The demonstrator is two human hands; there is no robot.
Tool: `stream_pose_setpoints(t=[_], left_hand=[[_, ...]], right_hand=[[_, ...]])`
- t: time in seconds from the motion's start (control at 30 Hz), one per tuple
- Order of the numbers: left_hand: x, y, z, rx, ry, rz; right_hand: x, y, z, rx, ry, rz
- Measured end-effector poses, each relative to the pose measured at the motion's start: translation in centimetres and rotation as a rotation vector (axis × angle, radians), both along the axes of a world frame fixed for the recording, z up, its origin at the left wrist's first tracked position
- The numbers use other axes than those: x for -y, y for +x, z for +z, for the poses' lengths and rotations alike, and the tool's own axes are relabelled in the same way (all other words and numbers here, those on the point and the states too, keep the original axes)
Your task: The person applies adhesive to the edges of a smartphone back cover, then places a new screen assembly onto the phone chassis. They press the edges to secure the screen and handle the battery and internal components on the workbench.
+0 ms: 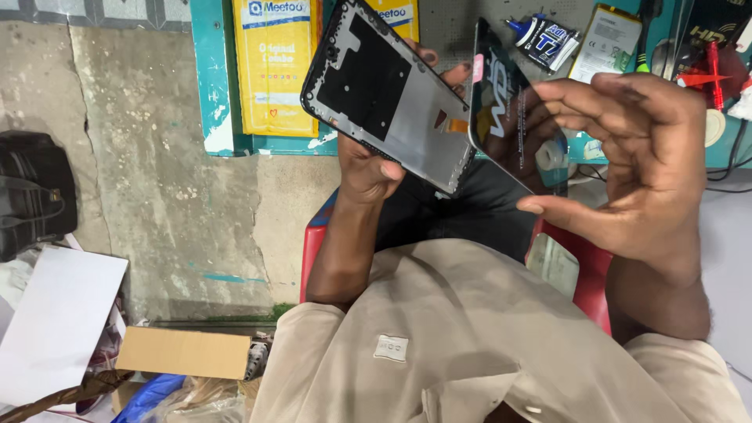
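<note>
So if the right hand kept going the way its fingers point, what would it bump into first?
Probably the thin dark glass panel that the right hand pinches at its edges. The fingers point left, toward the grey-and-black phone screen frame in the left hand, which comes next, though depth is hard to judge.

A black frame with a silver-grey middle was seen on the phone screen assembly (389,94), glossy black on the glass panel (513,110), red on the stool (583,270), and beige on the shirt (470,337).

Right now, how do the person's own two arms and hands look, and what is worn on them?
Both the left hand and right hand are bare: no gloves, rings or watch visible. The forearms are uncovered; short beige fabric sleeves end near the elbows.
</note>
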State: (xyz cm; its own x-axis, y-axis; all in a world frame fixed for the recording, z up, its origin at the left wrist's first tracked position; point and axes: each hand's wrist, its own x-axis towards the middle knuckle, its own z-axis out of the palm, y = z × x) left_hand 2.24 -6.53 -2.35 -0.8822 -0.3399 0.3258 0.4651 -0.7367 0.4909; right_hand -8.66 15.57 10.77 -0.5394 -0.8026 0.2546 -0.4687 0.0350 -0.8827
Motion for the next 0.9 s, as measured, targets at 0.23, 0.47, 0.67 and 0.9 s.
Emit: stream_pose_setpoints(t=[0.23, 0.47, 0.67, 0.9], left_hand=[[0.0, 0.0, 0.2, 0.042, -0.018, 0.086], [0.1, -0.1, 0.3, -0.006, -0.032, 0.107], [0.1, 0.2, 1.0, 0.034, 0.044, 0.086], [2.4, 2.8, 5.7, -0.102, 0.446, -0.086]], right_hand=[[0.5, 0.0, -0.2, -0.043, 0.028, 0.017], [0.9, -0.1, -0.4, 0.001, 0.017, 0.016], [-0.2, 0.1, -0.4, 0.02, 0.013, -0.032], [-1.5, -0.6, -1.2, -0.015, -0.004, -0.058]])
